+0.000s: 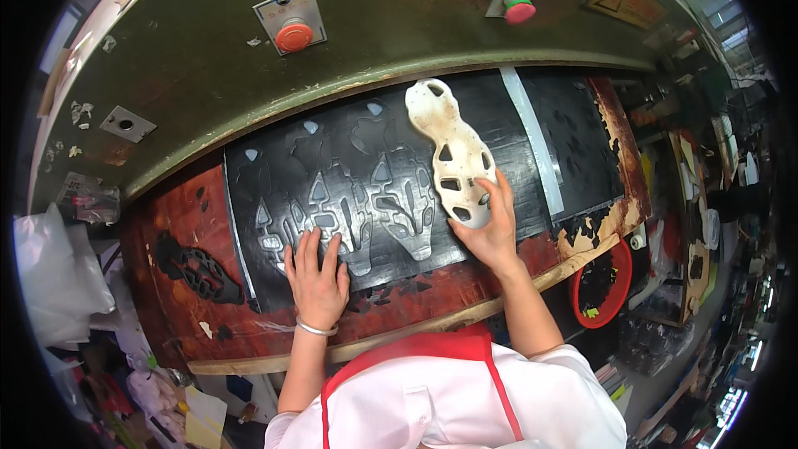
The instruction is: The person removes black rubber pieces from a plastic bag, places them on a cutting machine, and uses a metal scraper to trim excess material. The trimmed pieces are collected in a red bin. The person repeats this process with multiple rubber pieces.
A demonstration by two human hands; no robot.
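A cream, sole-shaped cutting die [462,145] with several dark openings lies on a black sheet [374,278] on the bench. My right hand [492,224] grips its near end, thumb on the left edge and fingers over the right side. To the left, my left hand [317,283] rests flat on the sheet near its front edge, fingers apart and holding nothing. Sole-shaped cut outlines [403,208] mark the sheet between my hands and under my left fingertips.
Black cut-out pieces [204,274] lie on the worn red board [166,316] at left. A green machine beam [374,25] with a red button [294,36] and another knob [519,9] spans the far side. A red basin [603,287] with black scraps stands at right.
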